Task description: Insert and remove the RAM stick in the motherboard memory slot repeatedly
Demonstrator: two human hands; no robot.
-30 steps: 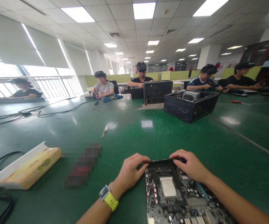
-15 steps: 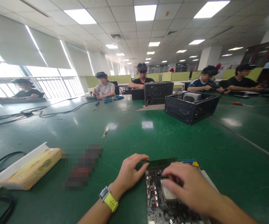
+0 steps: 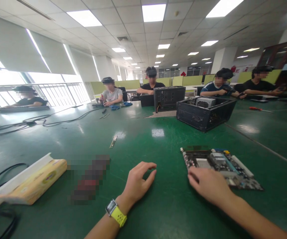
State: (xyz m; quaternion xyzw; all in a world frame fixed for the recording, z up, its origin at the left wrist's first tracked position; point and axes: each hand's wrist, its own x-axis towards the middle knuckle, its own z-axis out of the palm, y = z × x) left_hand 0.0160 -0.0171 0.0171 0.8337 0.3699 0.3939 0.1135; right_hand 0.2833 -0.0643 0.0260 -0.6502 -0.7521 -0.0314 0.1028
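Observation:
A motherboard [image 3: 226, 174] lies on the green table at the right, with a square silver processor socket, coloured slots and white connectors. My right hand [image 3: 209, 184] is at its near left edge, fingers curled against the board; the fingertips are partly hidden. My left hand [image 3: 140, 177] rests on the table left of the board, apart from it. Its thumb and fingers are curved with a gap between them and nothing inside. A watch [image 3: 116, 212] with a yellow-green strap is on my left wrist.
Left lie a yellow tissue pack [image 3: 44, 179], a blurred dark red item [image 3: 90, 182] and black cables [image 3: 30, 121]. A memory stick [image 3: 113, 141] lies mid-table. Farther off stand an open computer case [image 3: 205, 113], another case [image 3: 169, 98] and a screwdriver [image 3: 260, 109]. Several people sit around.
The motherboard has moved away and to the right, from in front of me to farther off. My right hand has shifted from over its socket to its near left edge. My left hand has barely moved.

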